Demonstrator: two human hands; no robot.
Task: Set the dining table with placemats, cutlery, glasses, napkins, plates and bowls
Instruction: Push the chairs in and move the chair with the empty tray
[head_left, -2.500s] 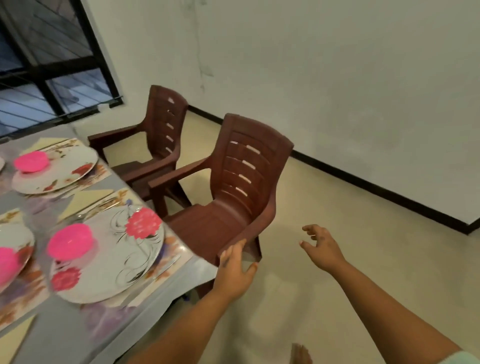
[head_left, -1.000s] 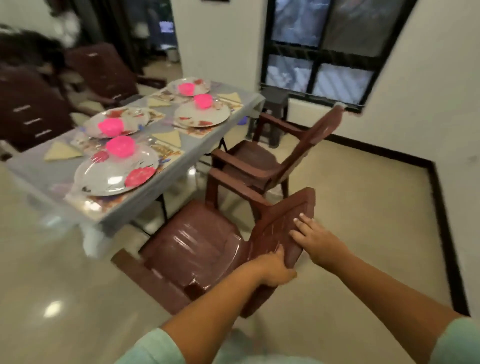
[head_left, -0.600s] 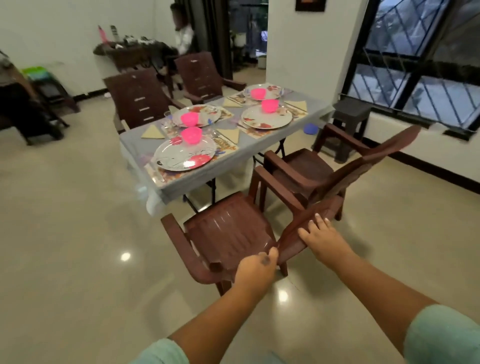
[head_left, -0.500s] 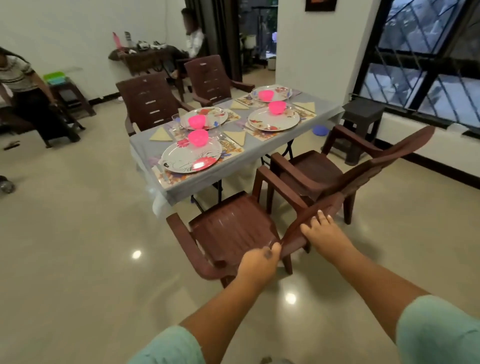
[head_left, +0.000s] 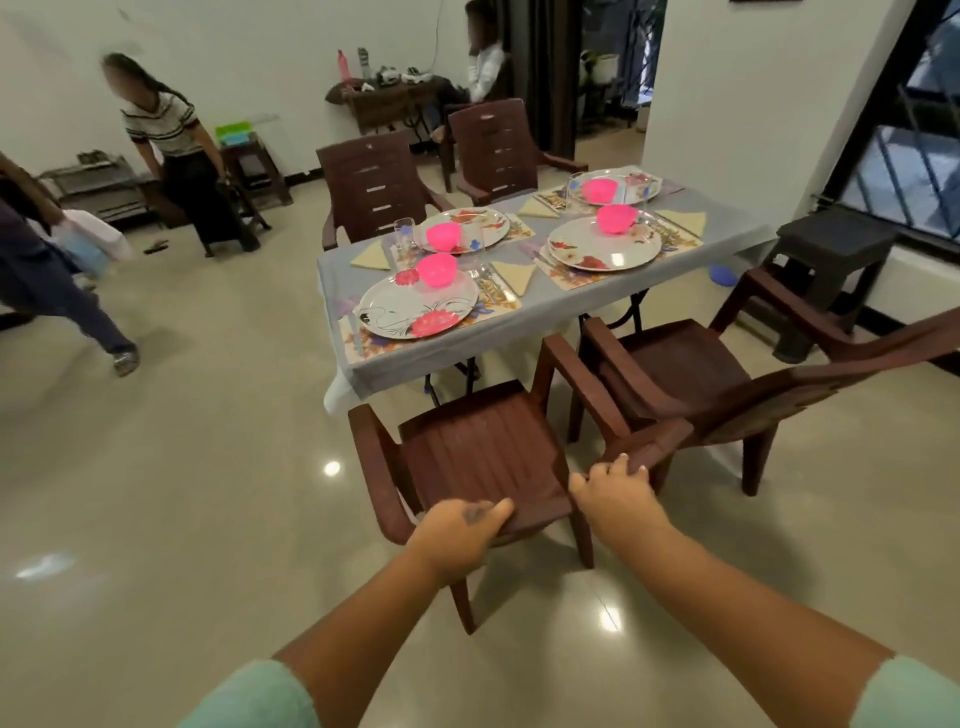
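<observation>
Table (head_left: 545, 317), grey-clothed, stands set on glossy beige floor (head_left: 182, 493); both hands grip brown chair (head_left: 483, 452).

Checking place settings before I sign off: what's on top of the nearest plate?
A pink bowl sits on the far edge of the nearest plate. The rest of the plate shows only its printed flowers. Whether anything is in the bowl cannot be seen.

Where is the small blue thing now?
The small blue thing lies on the floor, right of the table, beside the dark stool.
</observation>
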